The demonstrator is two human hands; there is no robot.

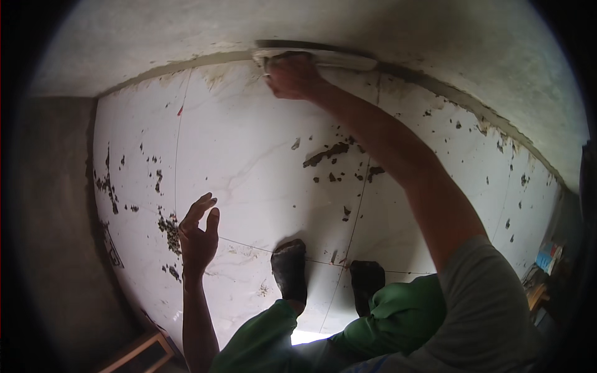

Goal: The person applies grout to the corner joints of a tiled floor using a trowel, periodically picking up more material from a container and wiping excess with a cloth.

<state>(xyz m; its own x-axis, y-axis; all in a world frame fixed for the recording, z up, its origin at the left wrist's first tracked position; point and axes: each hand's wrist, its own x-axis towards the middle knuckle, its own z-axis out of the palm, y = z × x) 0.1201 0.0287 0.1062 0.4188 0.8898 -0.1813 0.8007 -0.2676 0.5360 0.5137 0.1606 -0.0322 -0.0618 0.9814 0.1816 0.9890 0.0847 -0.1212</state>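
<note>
My right hand [293, 77] reaches far forward, its fingers wrapped round the grip of a long plastering trowel [346, 60]. The trowel lies along the foot of the grey plastered wall [398, 28], where the wall meets the tiled floor. My left hand [199, 236] hovers at the left over the pale marbled tiles [242, 137]. It holds nothing; its fingers are bent, with the thumb apart from them. A heap of crumbled mortar [169, 232] lies on the floor beside it.
Dark mortar clumps [328, 154] are scattered over the tiles. My dark shoes [289, 270] stand near the middle. Another grey wall [59, 211] rises at the left. A wooden frame [140, 353] sits at lower left, and a blue-and-white package [547, 257] at right.
</note>
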